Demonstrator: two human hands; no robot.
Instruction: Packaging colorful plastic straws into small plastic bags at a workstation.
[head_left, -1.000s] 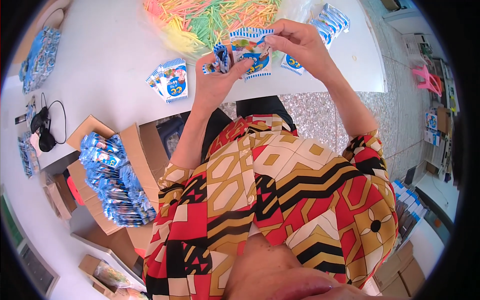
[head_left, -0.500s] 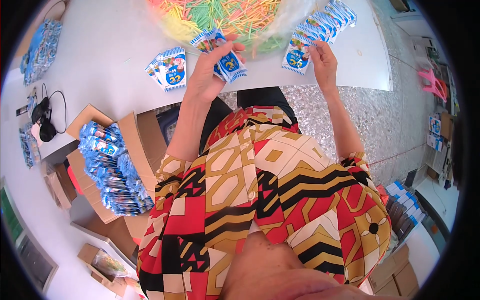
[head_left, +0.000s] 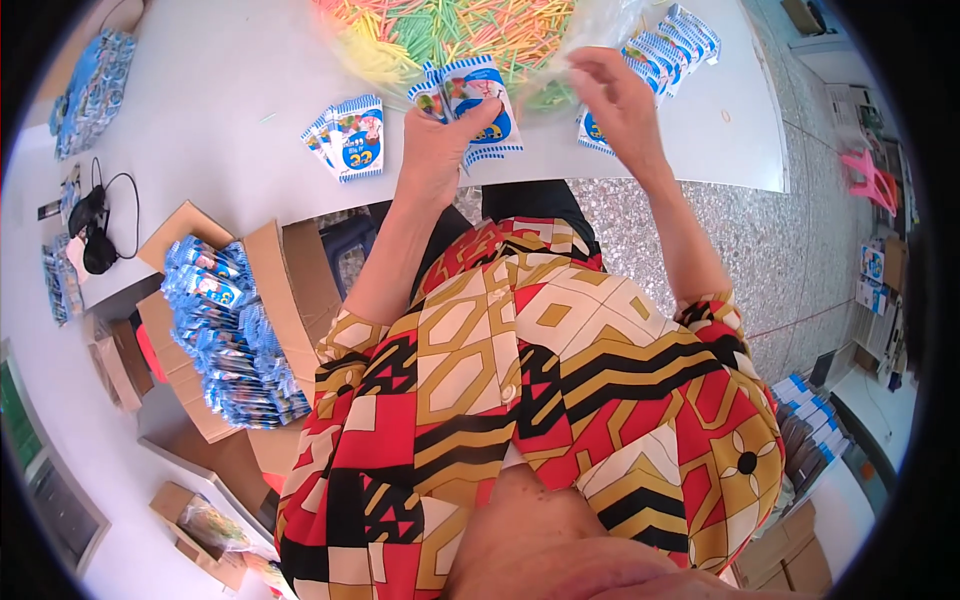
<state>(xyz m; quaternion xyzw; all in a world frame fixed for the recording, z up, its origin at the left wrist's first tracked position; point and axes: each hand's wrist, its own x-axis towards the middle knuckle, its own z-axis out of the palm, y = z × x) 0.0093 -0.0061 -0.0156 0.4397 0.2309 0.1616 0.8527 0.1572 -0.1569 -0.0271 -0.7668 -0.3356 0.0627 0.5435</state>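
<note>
My left hand (head_left: 432, 150) is closed around a few small blue-and-white packets (head_left: 486, 85), held fanned above the near part of the table, thumb across the front one. My right hand (head_left: 628, 115) hovers to the right, fingers loosely bent and apart, with nothing visible in them. Beneath it a single packet (head_left: 592, 134) is partly covered. Just beyond both hands spreads a heap of thin coloured sticks (head_left: 480, 35), green, orange and yellow, on clear plastic (head_left: 605, 28). An overlapping row of packets (head_left: 672, 55) lies at the far right, and a small fan of packets (head_left: 360, 138) at the left.
At lower left, an open cardboard box (head_left: 270, 300) is full of bundled packets (head_left: 215, 330). More bundles (head_left: 95, 95) and a black corded item (head_left: 95, 235) lie on the left side of the white table (head_left: 230, 150). A pink stool (head_left: 870, 182) stands far right.
My right hand has left the packet at the right and moved up and left toward the plastic. In my left hand the packets are turned more upright, and the thumb has shifted onto the front one.
</note>
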